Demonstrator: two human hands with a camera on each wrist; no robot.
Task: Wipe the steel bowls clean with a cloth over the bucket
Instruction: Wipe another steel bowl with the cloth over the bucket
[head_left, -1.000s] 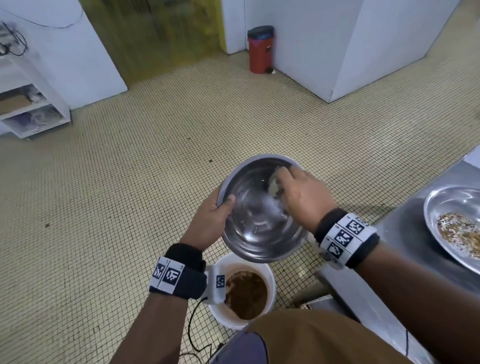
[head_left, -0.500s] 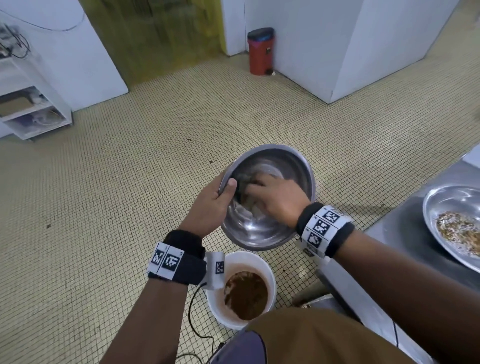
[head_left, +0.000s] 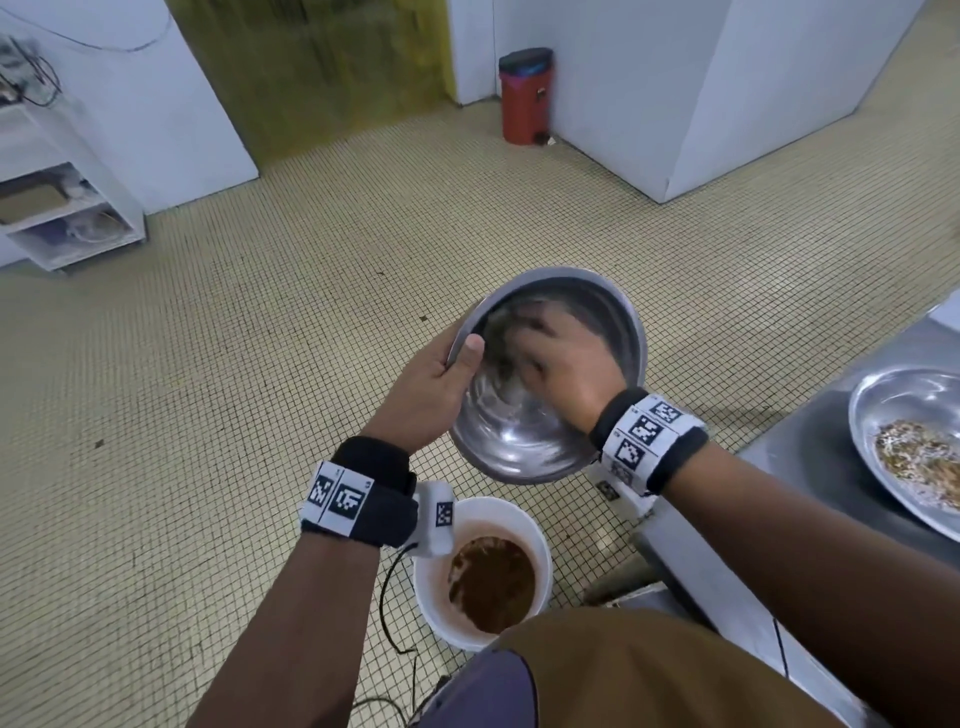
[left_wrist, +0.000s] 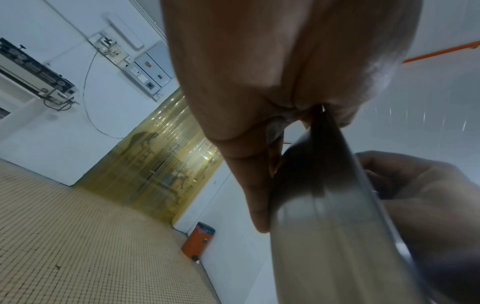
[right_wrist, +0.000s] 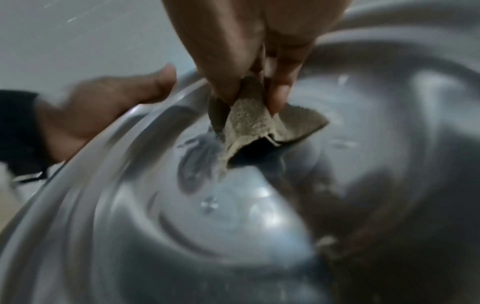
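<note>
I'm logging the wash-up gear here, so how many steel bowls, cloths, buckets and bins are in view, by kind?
Steel bowls: 2, the held bowl and the dirty bowl on the counter
Cloths: 1, the cloth in the right hand
Buckets: 1, the white bucket
Bins: 1, the red bin
Total: 5

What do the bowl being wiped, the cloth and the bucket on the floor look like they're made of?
Bowl: looks like polished steel, grey with bright mirror-like reflections. Cloth: a soft, nubbly fabric, greyish tan, folding between the right hand's fingers; probably terry or microfibre. Bucket: likely plastic, plain matt white wall, stained brownish inside.
</note>
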